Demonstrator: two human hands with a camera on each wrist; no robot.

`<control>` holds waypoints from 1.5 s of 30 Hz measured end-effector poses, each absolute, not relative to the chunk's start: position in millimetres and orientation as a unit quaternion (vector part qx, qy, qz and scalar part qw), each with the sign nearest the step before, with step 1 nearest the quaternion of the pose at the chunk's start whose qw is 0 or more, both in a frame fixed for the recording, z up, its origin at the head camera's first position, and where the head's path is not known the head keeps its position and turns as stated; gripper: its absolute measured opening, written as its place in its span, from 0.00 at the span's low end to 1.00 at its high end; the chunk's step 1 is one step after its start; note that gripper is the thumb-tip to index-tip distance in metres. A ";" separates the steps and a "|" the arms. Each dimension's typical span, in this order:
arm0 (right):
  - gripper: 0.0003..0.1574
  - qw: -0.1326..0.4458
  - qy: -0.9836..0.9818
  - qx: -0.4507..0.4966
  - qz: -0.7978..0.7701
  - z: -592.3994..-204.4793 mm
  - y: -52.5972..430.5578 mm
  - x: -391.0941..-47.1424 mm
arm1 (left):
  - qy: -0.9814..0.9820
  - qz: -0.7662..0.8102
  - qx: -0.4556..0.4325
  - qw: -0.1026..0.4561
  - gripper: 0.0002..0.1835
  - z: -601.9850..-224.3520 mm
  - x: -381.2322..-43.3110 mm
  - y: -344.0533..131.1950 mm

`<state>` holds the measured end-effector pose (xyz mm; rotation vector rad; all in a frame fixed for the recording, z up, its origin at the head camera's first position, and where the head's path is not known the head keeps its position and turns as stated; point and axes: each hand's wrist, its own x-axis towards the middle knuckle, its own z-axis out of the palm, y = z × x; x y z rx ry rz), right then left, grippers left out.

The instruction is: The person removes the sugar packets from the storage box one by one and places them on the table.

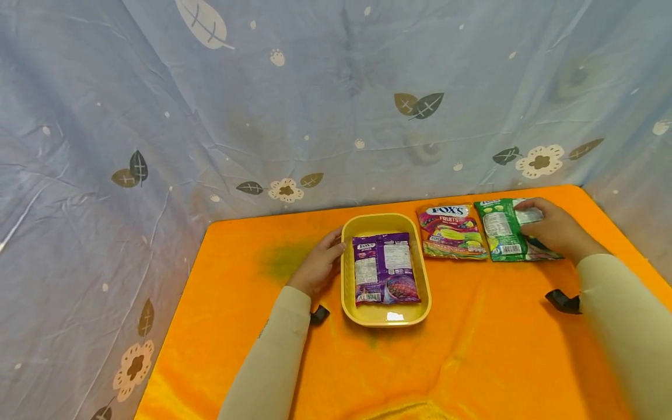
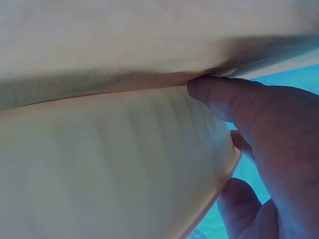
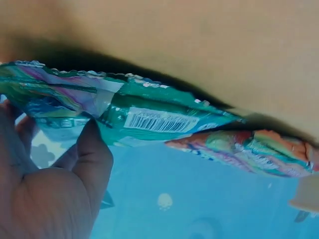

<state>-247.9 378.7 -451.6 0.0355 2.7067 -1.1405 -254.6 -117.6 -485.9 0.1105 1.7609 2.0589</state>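
Observation:
My left hand [image 1: 318, 262] rests against the left side of a yellow plastic tray [image 1: 385, 319]. In the left wrist view, fingertips [image 2: 204, 92] touch the ribbed outer wall of the tray [image 2: 124, 164]. Inside the tray lies a purple candy packet [image 1: 382, 271] marked Fox's. My right hand [image 1: 553, 227] pinches the right part of a green candy packet [image 1: 501, 233] at the back right; in the right wrist view, the thumb [image 3: 92, 149] presses one face and the fingers are partly hidden. Beside the green packet lies an orange-red Fox's Fruits candy packet [image 1: 452, 233].
An orange cloth [image 1: 252, 338] covers the table. A grey-blue curtain [image 1: 336, 116] with leaf and flower prints hangs behind and at the sides. Black straps [image 1: 564, 301] show near both wrists.

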 end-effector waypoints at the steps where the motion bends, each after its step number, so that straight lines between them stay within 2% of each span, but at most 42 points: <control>1: 0.39 0.099 0.919 0.013 -0.382 -452.0 378.3 -248.1 | 0.634 0.742 0.041 0.213 0.23 -485.8 -254.4 -117.6; 10: 0.47 0.075 0.928 0.020 -0.365 -449.2 380.0 -245.4 | 0.634 0.743 0.049 0.211 0.23 -485.1 -253.0 -117.1; 19: 0.44 0.018 0.944 -0.005 -0.330 -431.6 366.7 -245.3 | 0.633 0.744 0.051 0.207 0.24 -484.2 -253.8 -116.2; 34: 0.40 0.001 0.906 -0.025 -0.423 -413.0 327.4 -242.2 | 0.632 0.744 0.051 0.209 0.24 -481.8 -251.9 -116.4; 45: 0.44 0.004 0.881 -0.032 -0.471 -409.4 306.9 -236.3 | 0.645 0.734 0.051 0.205 0.24 -484.7 -253.5 -116.6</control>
